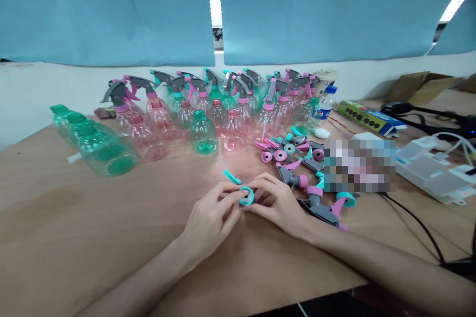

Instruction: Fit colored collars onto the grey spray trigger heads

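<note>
Near the front of the table, my left hand [213, 210] and my right hand [277, 203] both grip one trigger spray head [246, 196]. Its turquoise collar faces me, and a turquoise trigger sticks out above my left fingers. Most of its body is hidden by my fingers. Right of my hands lies a pile of loose spray heads [315, 198], grey with pink or turquoise parts. Beyond my hands stand a green bottle [204, 136] and a pink bottle [233, 133], both with bare necks.
Several bottles with spray heads fitted [269, 114] fill the back. Green bottles [100, 148] stand in a row at left. At right are a clear plastic container [435, 168], a yellow-green box [368, 116], a black cable [416, 220], a blue-capped bottle [326, 101] and a cardboard box [420, 86].
</note>
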Motion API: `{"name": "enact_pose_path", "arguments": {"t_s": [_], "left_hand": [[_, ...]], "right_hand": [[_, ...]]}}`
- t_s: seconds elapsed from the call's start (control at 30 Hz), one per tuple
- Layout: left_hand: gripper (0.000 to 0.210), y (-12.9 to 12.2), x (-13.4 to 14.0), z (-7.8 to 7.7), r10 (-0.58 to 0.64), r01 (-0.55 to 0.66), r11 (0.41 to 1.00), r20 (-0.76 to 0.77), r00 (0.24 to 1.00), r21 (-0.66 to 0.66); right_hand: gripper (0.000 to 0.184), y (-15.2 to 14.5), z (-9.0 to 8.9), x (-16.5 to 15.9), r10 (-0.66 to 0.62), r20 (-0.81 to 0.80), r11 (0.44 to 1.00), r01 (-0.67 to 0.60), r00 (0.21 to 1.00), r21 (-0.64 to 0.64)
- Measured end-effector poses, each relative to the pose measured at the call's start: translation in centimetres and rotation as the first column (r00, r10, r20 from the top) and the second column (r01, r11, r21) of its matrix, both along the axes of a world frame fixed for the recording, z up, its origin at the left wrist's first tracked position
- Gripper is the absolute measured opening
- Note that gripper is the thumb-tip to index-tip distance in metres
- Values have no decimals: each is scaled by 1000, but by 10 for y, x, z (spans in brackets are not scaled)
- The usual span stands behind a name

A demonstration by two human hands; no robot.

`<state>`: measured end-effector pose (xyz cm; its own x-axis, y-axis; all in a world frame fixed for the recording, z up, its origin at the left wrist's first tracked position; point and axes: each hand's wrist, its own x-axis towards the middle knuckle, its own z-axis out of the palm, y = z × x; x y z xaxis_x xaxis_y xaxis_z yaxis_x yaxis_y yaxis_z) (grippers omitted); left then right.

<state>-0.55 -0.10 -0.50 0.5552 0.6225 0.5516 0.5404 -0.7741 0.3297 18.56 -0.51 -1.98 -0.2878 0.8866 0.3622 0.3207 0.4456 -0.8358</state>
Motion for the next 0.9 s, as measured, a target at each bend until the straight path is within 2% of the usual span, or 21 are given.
{"name": "enact_pose_path", "arguments": {"t_s": [0.13, 0.27, 0.4, 0.6, 0.73, 0.9], "left_hand": [[25, -1, 3, -2, 47, -42, 998, -88, 995, 54], [20, -4, 6, -1, 64, -50, 990, -103, 993, 129], [19, -9, 8, -3, 47, -30, 992, -137, 989, 125], [16, -9, 8, 2, 7, -2, 1000, -228, 974, 25], [14, -6, 8, 2, 14, -23, 998, -141, 990, -60], [16, -6, 9, -3, 7, -12, 981, -24, 1000, -191]], "right_hand": [[18, 1, -5, -2, -19, 14, 1000, 19, 1000, 6], [19, -1, -8, -2, -94, 82, 986, 81, 992, 147], [19, -3, -11, 0, -124, 155, 954, 74, 980, 291], [19, -6, -8, -1, -136, 166, 925, 65, 977, 375], [13, -7, -1, -4, -164, 187, 936, 93, 969, 340], [17, -7, 0, -4, -151, 198, 948, 86, 969, 305]]}}
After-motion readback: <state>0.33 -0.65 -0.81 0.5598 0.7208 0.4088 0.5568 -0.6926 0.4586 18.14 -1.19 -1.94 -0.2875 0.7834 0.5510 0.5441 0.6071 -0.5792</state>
